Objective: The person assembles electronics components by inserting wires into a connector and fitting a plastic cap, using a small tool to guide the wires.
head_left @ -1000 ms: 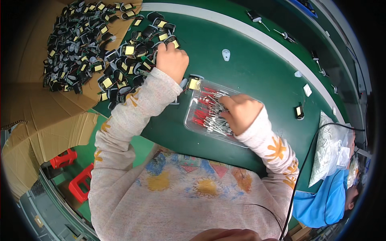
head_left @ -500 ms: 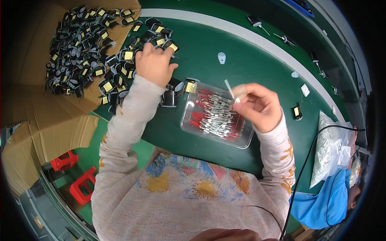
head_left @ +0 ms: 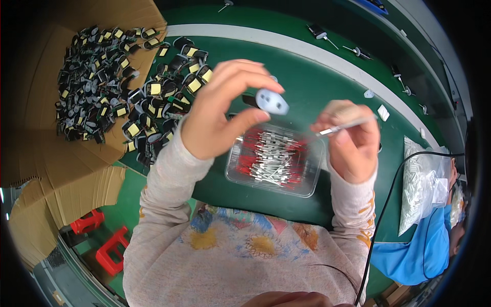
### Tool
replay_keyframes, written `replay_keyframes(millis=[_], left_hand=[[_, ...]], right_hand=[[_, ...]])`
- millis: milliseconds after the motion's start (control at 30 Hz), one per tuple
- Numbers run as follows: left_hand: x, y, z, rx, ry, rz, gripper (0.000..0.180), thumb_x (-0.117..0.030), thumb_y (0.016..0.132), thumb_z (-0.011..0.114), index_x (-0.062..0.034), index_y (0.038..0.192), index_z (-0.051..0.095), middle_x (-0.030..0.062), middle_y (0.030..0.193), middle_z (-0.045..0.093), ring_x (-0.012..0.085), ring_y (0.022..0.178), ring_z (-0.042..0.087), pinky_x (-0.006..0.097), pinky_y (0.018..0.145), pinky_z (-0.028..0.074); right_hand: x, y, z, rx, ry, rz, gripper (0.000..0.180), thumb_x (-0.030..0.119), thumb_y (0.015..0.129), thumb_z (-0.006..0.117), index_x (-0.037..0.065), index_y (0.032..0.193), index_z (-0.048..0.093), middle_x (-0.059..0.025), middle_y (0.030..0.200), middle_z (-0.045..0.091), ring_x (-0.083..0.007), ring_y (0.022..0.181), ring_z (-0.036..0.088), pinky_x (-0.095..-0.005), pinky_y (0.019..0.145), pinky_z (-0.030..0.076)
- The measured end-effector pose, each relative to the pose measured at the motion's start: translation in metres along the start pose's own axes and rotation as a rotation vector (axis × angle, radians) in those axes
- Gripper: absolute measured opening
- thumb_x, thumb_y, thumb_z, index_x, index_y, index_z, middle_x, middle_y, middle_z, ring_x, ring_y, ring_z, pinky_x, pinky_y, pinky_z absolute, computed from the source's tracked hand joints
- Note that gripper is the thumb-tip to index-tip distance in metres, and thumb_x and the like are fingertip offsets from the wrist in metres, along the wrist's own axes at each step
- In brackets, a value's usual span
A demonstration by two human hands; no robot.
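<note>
- A green worktable (head_left: 327, 82) carries a heap of black, yellow-labelled parts (head_left: 123, 97) spilling from a cardboard sheet (head_left: 46, 153).
- A clear tray (head_left: 307, 189) of red-and-grey leaded pieces sits below both raised hands.
- Left hand (head_left: 220, 117) pinches a small white plastic cap (head_left: 272, 101), likely light, rigid, best gripped at its edges.
- Right hand (head_left: 353, 143) pinches a thin metal-tipped lead (head_left: 342, 126), probably easily bent.

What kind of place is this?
Probably a small electronics assembly bench: a green worktop, a heap of small black parts spilling from cardboard, and a clear tray of red-and-grey leaded components.
</note>
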State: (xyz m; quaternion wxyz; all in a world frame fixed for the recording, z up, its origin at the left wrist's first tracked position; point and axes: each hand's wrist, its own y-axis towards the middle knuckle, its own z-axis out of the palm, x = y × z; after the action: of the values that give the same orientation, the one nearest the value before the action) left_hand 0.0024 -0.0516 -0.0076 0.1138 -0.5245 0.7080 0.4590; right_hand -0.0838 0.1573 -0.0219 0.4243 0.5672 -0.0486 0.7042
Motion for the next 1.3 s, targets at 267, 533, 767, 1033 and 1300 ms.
replay_keyframes(millis=[267,533,767,1033,1300], left_hand=[[-0.018,0.01,0.026,0.089,-0.234,0.041,0.032,0.001,0.079,0.057,0.0009,0.11,0.046,0.019,0.105,0.063,0.0268,0.098,0.061,0.041,0.098,0.036],[-0.014,0.011,0.027,0.09,-0.144,0.158,0.031,0.002,0.079,0.058,-0.0031,0.107,0.046,0.0177,0.103,0.065,0.0236,0.096,0.063,0.037,0.09,0.036],[-0.015,0.01,0.028,0.066,-0.129,0.186,0.026,-0.005,0.082,0.06,-0.0061,0.106,0.049,0.0154,0.101,0.066,0.023,0.092,0.064,0.036,0.086,0.038],[-0.017,0.011,0.029,0.058,-0.119,0.189,0.028,-0.005,0.08,0.063,-0.0079,0.105,0.05,0.0138,0.1,0.067,0.023,0.092,0.064,0.035,0.083,0.038],[-0.018,0.013,0.027,0.034,-0.014,0.216,0.029,-0.005,0.078,0.066,-0.0085,0.103,0.051,0.0129,0.099,0.067,0.0234,0.09,0.064,0.035,0.081,0.038]], right_hand=[[0.051,-0.016,0.003,-0.074,-0.753,-0.501,0.02,0.0,0.073,0.069,-0.003,0.088,0.057,-0.0172,0.075,0.062,-0.0274,0.07,0.063,-0.0413,0.069,0.056],[0.042,-0.016,0.014,-0.107,-0.903,-0.526,0.022,-0.004,0.061,0.074,-0.004,0.078,0.059,-0.0168,0.076,0.064,-0.0276,0.073,0.065,-0.0398,0.071,0.057],[0.041,-0.015,0.018,-0.092,-0.935,-0.51,0.023,-0.005,0.054,0.078,-0.003,0.071,0.064,-0.012,0.08,0.066,-0.025,0.076,0.066,-0.0345,0.073,0.058],[0.057,-0.013,0.021,0.038,-1.072,-0.451,0.026,-0.009,0.062,0.069,-0.003,0.082,0.055,-0.0183,0.075,0.063,-0.0303,0.069,0.064,-0.0451,0.068,0.057],[0.057,-0.016,0.023,0.042,-1.063,-0.423,0.036,-0.013,0.052,0.072,-0.003,0.081,0.055,-0.0176,0.076,0.063,-0.031,0.073,0.065,-0.0434,0.07,0.057]])
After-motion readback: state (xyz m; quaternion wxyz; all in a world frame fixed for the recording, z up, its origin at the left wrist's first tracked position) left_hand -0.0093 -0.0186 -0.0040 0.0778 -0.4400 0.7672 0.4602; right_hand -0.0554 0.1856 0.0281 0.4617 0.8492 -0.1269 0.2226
